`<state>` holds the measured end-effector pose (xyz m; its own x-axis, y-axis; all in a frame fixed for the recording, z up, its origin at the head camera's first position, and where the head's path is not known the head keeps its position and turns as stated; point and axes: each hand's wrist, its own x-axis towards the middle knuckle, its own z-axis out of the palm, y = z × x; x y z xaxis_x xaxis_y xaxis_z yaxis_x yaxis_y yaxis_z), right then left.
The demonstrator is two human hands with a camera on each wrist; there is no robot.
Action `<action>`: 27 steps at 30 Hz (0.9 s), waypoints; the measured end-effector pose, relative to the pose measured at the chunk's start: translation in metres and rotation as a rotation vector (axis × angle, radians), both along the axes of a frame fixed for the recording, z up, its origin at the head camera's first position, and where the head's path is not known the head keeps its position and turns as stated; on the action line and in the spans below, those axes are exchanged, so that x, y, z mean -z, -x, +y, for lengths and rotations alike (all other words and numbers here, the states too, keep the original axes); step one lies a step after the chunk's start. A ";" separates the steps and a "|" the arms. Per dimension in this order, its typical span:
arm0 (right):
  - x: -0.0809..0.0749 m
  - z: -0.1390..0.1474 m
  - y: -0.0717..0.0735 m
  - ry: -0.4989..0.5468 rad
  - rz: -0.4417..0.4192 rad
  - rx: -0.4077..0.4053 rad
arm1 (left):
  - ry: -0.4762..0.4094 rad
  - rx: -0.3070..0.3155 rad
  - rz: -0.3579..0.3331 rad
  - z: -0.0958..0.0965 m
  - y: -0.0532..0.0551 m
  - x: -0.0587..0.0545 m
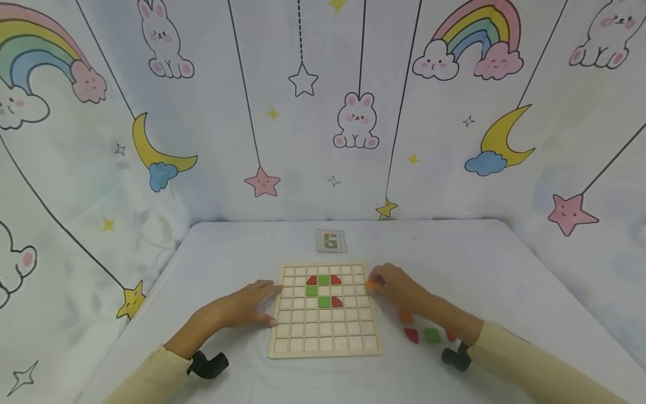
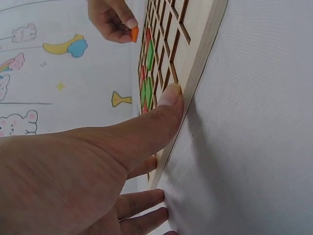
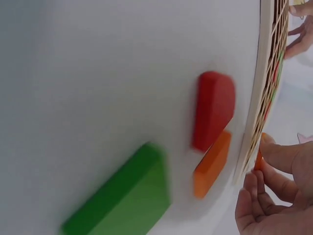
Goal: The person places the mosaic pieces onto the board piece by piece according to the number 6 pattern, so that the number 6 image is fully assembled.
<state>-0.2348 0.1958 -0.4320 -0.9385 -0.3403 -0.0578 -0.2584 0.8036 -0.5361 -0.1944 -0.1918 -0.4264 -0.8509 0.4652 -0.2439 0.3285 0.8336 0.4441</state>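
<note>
right hand (image 1: 401,287), fingers curled, pinching an orange piece (image 1: 372,287) at the right edge of the wooden board (image 1: 325,354)! left hand (image 1: 246,306) spread, thumb and fingers touching the left edge; a green square (image 1: 432,335) lies loose on the worktop (image 1: 242,244).

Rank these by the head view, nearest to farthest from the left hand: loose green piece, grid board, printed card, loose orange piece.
From the left hand:
1. Grid board: touching it, on its right
2. Printed card: beyond the board's far edge
3. Loose orange piece: right of the board
4. Loose green piece: farther right
</note>
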 end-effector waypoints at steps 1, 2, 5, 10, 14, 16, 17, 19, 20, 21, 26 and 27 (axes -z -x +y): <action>0.000 -0.004 0.001 0.006 0.007 -0.013 | -0.001 0.001 0.001 0.000 0.000 0.000; 0.000 -0.009 0.001 0.012 0.012 -0.022 | -0.003 0.003 0.004 0.000 -0.001 0.000; -0.002 -0.024 0.002 0.039 0.012 -0.041 | -0.007 0.007 0.006 -0.001 -0.001 0.000; -0.008 -0.050 0.002 0.070 -0.005 -0.062 | -0.002 0.004 0.001 -0.001 -0.001 -0.001; -0.009 -0.070 0.001 0.072 0.014 -0.128 | 0.001 0.004 0.001 0.000 -0.001 -0.001; -0.009 -0.078 0.001 0.073 0.025 -0.164 | 0.001 0.003 0.000 0.000 -0.001 -0.001; -0.009 -0.081 0.000 0.077 0.035 -0.185 | 0.002 0.003 -0.001 0.000 -0.001 -0.001; -0.009 -0.088 -0.001 0.086 0.046 -0.223 | 0.002 0.002 -0.004 0.000 -0.001 -0.001; -0.010 -0.092 -0.002 0.084 0.048 -0.238 | 0.002 0.001 -0.006 0.000 -0.001 -0.001; -0.010 -0.095 -0.003 0.085 0.049 -0.253 | 0.002 -0.002 -0.009 0.000 -0.001 -0.001; -0.009 -0.110 -0.006 0.062 0.024 -0.276 | 0.001 -0.001 -0.010 0.000 -0.002 -0.003; -0.009 -0.112 -0.007 0.061 0.019 -0.276 | 0.001 0.001 -0.008 -0.001 -0.002 -0.003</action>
